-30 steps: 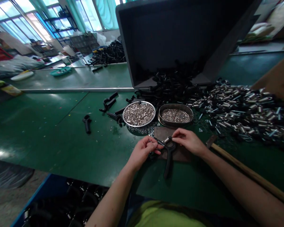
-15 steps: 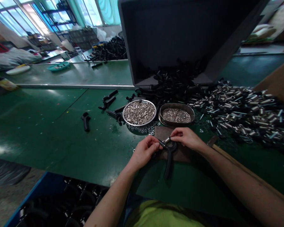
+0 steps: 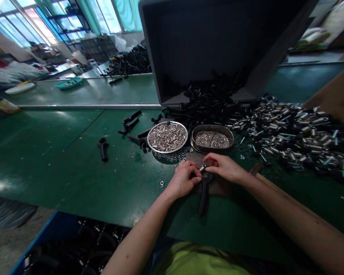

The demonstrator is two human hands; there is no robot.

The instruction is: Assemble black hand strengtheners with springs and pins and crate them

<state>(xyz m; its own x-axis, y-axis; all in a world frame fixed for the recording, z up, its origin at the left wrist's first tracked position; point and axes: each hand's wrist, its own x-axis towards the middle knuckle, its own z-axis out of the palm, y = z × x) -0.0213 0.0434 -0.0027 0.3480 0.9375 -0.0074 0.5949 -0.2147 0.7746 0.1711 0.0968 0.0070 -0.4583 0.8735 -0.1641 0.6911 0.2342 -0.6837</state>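
Note:
A black plastic clamp part (image 3: 204, 196) with a long handle lies on a dark metal plate (image 3: 192, 156), its handle reaching over the plate's near edge. At its top sits a small shiny coil spring (image 3: 202, 168). My left hand (image 3: 185, 178) is closed at the left of the spring, fingers gripping the clamp's upper end, which they partly hide. From the right, my right hand (image 3: 225, 168) holds the spring's right end between bent thumb and fingers.
A round dish of metal pins (image 3: 167, 136) and an oval tin of small metal parts (image 3: 212, 139) stand behind the plate. Right lies a heap of spring-fitted black parts (image 3: 301, 137), with a wooden-handled hammer (image 3: 256, 170) nearer. A large grey bin (image 3: 157, 76) spills black parts.
My left hand has moved slightly right, closer over the spring and the clamp's top. The right hand stays at the spring, fingers a little more bent. The view has shifted slightly.

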